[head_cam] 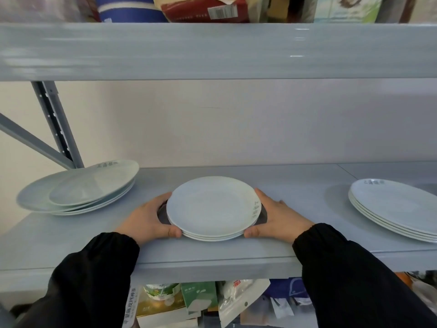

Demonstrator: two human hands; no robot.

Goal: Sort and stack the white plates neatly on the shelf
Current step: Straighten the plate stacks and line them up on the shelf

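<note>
While both hands hug the small stack of plates (212, 209) in the middle of the gray shelf (307, 176), the job looks about half done. The left hand (147, 218) curls around the left edge of the stack and the right hand (280, 217) curls around the right edge, thumbs at the front rim, so both are gripping the plates. I think this step is to square up the pile. To do it well, press in gently from both sides until every rim lines up, and keep the stack flat on the shelf. Off to the left, another pile (78, 188) looks messy, with a smaller plate sitting crooked on bigger ones. Over on the right, a third pile (397, 207) of bigger plates looks tidy.
</note>
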